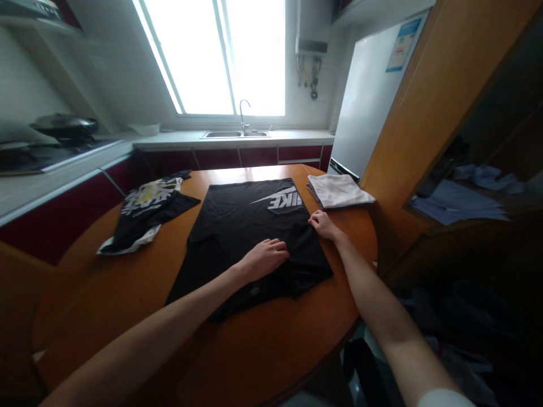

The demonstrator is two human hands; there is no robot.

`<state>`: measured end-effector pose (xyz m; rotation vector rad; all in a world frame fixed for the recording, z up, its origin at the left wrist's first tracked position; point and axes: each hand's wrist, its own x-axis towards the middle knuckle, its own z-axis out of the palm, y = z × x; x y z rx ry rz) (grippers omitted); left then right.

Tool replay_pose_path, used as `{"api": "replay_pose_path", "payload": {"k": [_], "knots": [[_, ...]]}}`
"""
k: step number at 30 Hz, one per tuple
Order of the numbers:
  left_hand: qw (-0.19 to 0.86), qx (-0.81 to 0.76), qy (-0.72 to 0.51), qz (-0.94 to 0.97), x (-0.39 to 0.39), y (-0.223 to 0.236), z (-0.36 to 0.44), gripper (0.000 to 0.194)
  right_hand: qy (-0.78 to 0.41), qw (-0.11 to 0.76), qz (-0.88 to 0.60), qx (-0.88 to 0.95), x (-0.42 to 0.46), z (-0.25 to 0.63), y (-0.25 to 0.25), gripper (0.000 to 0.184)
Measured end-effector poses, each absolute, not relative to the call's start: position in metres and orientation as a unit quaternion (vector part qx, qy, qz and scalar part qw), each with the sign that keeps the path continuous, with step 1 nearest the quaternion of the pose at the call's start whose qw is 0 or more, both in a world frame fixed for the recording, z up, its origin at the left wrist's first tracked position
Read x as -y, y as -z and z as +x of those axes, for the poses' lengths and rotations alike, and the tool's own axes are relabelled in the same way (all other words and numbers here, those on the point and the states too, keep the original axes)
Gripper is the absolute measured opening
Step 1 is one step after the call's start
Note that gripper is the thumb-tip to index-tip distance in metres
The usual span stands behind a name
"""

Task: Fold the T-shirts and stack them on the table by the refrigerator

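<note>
A black T-shirt [237, 212] with a white NIKE print lies spread on the wooden table, its print upside down from where I stand and its collar towards me. My left hand [266, 259] is over the near part of the shirt, fingers curled down and closed on the fabric; the fingertips are partly hidden. At the shirt's right edge, my right hand [323, 224] pinches the cloth near the sleeve. Both hands stay low, at the height of the tabletop.
On the round table [280, 333], a folded whitish garment stack [339, 191] lies at the far right. Loose black-and-white printed clothes [146, 212] lie on the left. Beyond are a counter with a sink [224, 134], a pan [63, 124] on the stove and a fridge [365, 96].
</note>
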<state>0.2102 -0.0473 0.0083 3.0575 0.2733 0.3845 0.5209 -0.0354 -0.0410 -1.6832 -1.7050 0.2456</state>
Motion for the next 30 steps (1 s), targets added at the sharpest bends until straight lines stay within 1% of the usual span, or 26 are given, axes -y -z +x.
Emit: {"api": "replay_pose_path", "payload": {"k": [3, 7, 10, 12, 15, 19, 24, 27, 30], "knots": [[0.025, -0.091, -0.141, 0.985, 0.045, -0.016, 0.207, 0.026, -0.093, 0.358, -0.655, 0.659, 0.034, 0.521, 0.042, 0.021], [0.067, -0.087, -0.128, 0.986, 0.036, -0.027, 0.206, 0.021, -0.095, 0.360, -0.657, 0.656, 0.032, 0.523, 0.044, 0.015], [0.078, -0.109, -0.135, 0.982, 0.028, -0.030, 0.220, 0.026, -0.093, 0.368, -0.659, 0.649, 0.031, 0.524, 0.044, 0.021], [0.078, -0.128, -0.167, 0.975, 0.023, -0.026, 0.239, 0.030, -0.089, 0.373, -0.662, 0.644, 0.031, 0.525, 0.044, 0.024], [0.083, -0.142, -0.191, 0.968, 0.017, -0.013, 0.273, 0.036, -0.082, 0.376, -0.665, 0.640, 0.032, 0.525, 0.044, 0.023], [0.076, -0.159, -0.146, 0.974, 0.014, 0.008, 0.306, 0.048, -0.074, 0.377, -0.668, 0.638, 0.033, 0.525, 0.044, 0.020], [0.078, -0.187, -0.065, 0.977, 0.013, 0.024, 0.308, 0.062, -0.069, 0.379, -0.672, 0.632, 0.032, 0.524, 0.045, 0.021], [0.081, -0.190, -0.068, 0.976, 0.013, 0.027, 0.304, 0.065, -0.068, 0.380, -0.675, 0.628, 0.031, 0.525, 0.045, 0.022], [0.083, -0.191, -0.102, 0.973, 0.012, 0.026, 0.303, 0.063, -0.070, 0.381, -0.677, 0.627, 0.031, 0.525, 0.045, 0.022]]}}
